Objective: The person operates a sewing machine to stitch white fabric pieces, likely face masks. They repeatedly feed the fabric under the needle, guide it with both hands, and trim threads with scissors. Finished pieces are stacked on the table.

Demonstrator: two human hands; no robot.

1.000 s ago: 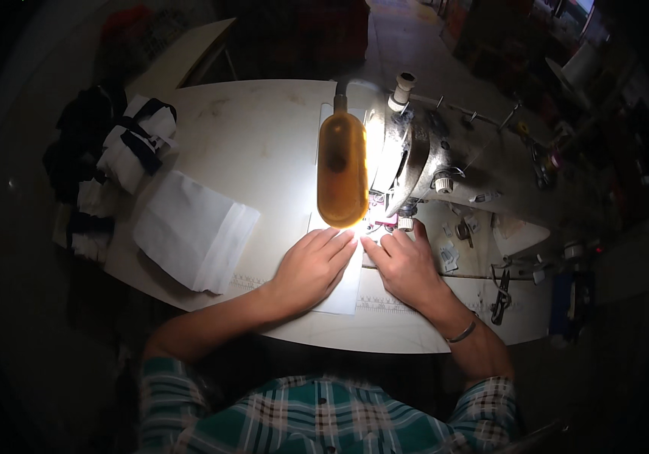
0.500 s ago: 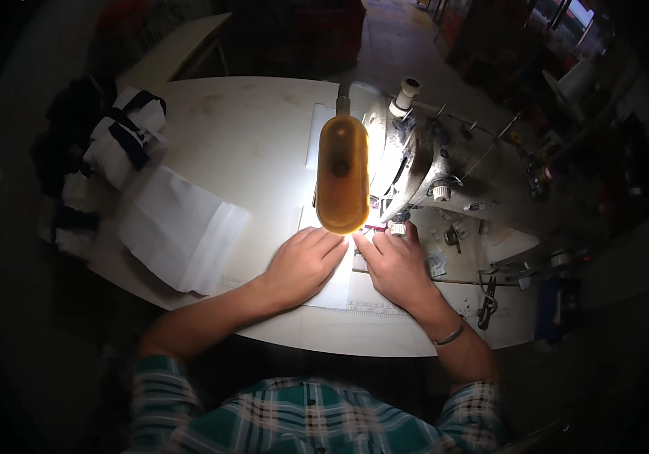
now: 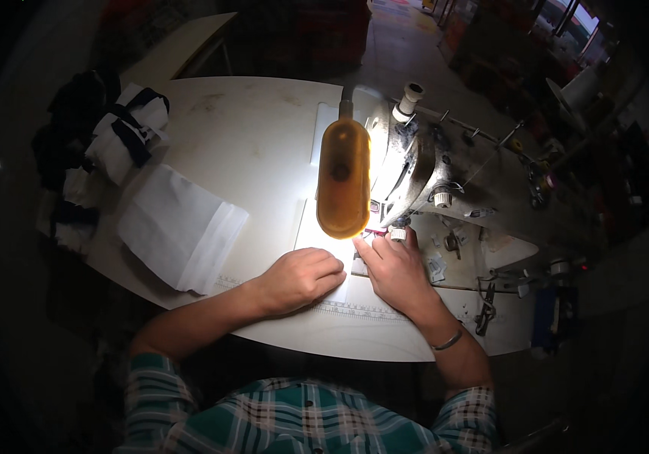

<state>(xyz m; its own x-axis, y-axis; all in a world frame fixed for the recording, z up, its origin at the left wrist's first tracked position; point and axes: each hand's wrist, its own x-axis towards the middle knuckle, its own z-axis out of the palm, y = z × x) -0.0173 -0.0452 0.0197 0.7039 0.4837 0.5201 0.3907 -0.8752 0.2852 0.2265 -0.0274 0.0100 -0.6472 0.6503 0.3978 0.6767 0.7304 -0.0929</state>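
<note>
A white cloth piece [image 3: 335, 245] lies brightly lit on the sewing machine bed, partly hidden by the lamp and my hands. On its near left part rests my left hand [image 3: 301, 280], its fingers curled together at the cloth; the fingertips are turned out of sight. My right hand [image 3: 395, 266] is close beside the needle area of the sewing machine [image 3: 415, 170]. Its index finger reaches forward to the cloth's right side, with the other fingers spread under the machine head and partly hidden. An amber oval lamp [image 3: 343, 178] covers the far part of the cloth.
A folded white fabric piece [image 3: 180, 227] lies on the table's left side. Behind it sits a heap of white and dark cloths [image 3: 116, 140]. Thread snips [image 3: 485, 310] lie at the right, past a printed ruler strip [image 3: 370, 310] along the front.
My left hand has drawn back toward me, away from the lamp, and its fingers have curled in. The right hand stays nearly in place by the needle area.
</note>
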